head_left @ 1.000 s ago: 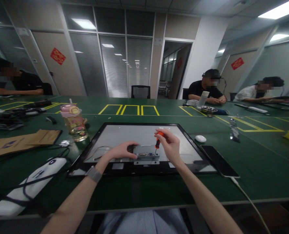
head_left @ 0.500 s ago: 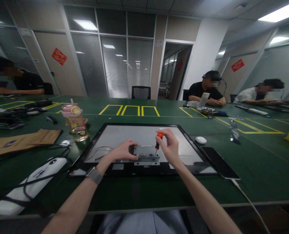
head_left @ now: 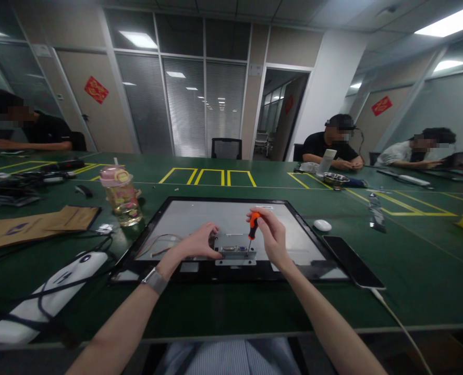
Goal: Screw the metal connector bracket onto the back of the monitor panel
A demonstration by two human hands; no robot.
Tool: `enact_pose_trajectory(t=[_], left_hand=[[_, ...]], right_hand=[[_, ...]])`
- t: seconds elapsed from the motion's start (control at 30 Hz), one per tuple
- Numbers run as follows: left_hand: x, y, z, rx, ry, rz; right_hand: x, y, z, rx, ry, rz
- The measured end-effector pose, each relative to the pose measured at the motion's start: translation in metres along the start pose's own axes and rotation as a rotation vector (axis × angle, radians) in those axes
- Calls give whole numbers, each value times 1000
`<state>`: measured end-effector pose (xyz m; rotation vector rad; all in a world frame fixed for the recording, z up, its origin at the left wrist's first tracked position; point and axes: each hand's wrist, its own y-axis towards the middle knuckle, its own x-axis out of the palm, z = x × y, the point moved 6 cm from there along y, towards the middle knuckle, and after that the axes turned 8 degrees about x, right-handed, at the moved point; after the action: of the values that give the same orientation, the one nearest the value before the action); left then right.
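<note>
An orange-and-black screwdriver [head_left: 254, 227] stands nearly upright in my right hand [head_left: 272, 234], its handle pinched between thumb and fingers. Its thin shaft reaches down to the right part of a metal bracket [head_left: 235, 262] with a row of connector ports; whether the tip sits on a screw is too small to tell. My left hand [head_left: 196, 244], with a watch on its wrist, grips the left end of the bracket between thumb and curled fingers. Under both hands lies a flat display panel [head_left: 177, 214] with a black frame. Thin wires [head_left: 159, 240] rest on it at the left.
Left of the panel are a pink-lidded bottle [head_left: 120, 195], a brown paper bag [head_left: 36, 226] and a white power strip [head_left: 55, 297] with black cables. To the right lie a white earbud case [head_left: 322, 225] and a phone [head_left: 352, 260] with a cable. Three people sit across the table.
My right fingers have shifted around the screwdriver handle, and the handle tilts slightly more to the right. At the far right, a dark panel now stands raised before a person.
</note>
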<state>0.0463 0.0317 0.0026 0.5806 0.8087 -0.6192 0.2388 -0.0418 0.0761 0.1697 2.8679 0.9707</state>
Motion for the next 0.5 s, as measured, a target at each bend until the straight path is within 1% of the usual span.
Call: enact_pose_trajectory(t=[0.27, 0.5], left_hand=[[2, 4, -5, 0, 90, 9], [1, 6, -3, 5, 143, 5]], right_hand=[[-2, 1, 0, 6, -66, 24], [-1, 2, 1, 4, -67, 13]])
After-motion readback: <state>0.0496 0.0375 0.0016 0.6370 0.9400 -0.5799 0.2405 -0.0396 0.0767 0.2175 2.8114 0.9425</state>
